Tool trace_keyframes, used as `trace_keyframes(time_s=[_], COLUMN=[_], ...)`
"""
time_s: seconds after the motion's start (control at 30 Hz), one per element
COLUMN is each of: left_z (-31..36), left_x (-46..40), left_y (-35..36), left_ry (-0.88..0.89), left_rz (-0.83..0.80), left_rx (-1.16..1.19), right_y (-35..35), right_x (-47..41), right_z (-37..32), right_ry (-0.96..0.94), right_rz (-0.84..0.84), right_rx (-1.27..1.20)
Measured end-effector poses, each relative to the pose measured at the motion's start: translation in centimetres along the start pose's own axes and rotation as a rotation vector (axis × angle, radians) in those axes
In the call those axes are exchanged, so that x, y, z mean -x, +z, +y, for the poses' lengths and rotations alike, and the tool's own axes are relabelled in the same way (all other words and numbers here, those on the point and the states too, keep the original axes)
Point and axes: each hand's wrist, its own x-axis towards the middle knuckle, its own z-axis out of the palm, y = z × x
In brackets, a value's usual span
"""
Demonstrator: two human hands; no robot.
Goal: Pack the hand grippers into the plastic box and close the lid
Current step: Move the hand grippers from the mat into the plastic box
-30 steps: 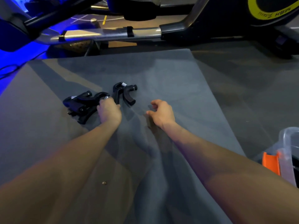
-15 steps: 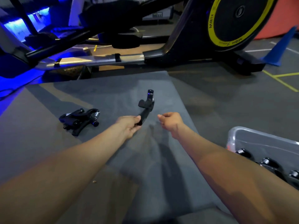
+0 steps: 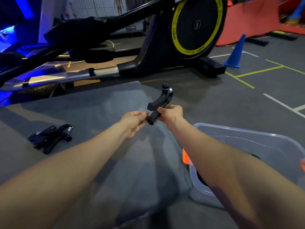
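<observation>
Both hands meet in mid-air over the grey foam mat (image 3: 102,113). Right hand (image 3: 171,112) has its fingertips pinched on the lower handle of a black plastic hand gripper with a metal coil spring at its top (image 3: 159,104); left hand (image 3: 133,120) is curled at the butt end of the same handle, its fingers touching or nearly touching it, and I cannot tell whether they truly grip. The gripper stands roughly upright, spring end away from the person, its second handle splayed out to the left.

It looks like a light, rigid thing with hard moulded handles; my guess is the spring keeps the two arms sprung apart, so a hold around one handle, or both squeezed together, would serve better than a fingertip pinch.

Just below and to the right of the right forearm sits the translucent plastic box with orange latches (image 3: 231,131), open, with something dark inside. Well off to the left on the mat lies a small heap of more black hand grippers (image 3: 49,139), not yet packed.
</observation>
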Motion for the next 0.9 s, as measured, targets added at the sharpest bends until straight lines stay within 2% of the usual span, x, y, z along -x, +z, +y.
trace_keyframes(time_s=[0.1, 0.27, 0.33, 0.43, 0.6, 0.77, 0.9], left_z=[0.6, -0.3, -1.2, -2.3, -4.5, -7.1, -9.7], left_x=[-0.1, 0.8, 0.8, 0.8, 0.5, 1.7, 2.9], left_y=[1.6, 5.9, 8.1, 10.7, 15.2, 21.0, 24.9], left_ry=[0.087, 0.281, 0.301, 0.255, 0.163, 0.112, 0.059], left_rz=[0.072, -0.029, -0.001, 0.026, -0.019, -0.130, -0.259], left_rx=[-0.152, -0.545, -0.608, -0.558, -0.382, -0.313, -0.352], right_y=[-2.8, -7.4, -9.0, -11.6, -16.7, -22.8, -28.0], right_x=[-0.3, 0.2, 0.5, 1.0, 1.9, 2.9, 3.2], right_z=[-0.8, -2.0, -2.1, -1.8, -0.3, 1.3, 3.0], right_ry=[-0.068, -0.134, -0.136, -0.184, -0.220, -0.251, -0.159], right_rz=[0.114, 0.188, 0.196, 0.217, 0.178, 0.300, 0.404], right_rx=[0.184, 0.452, 0.482, 0.482, 0.433, 0.431, 0.404])
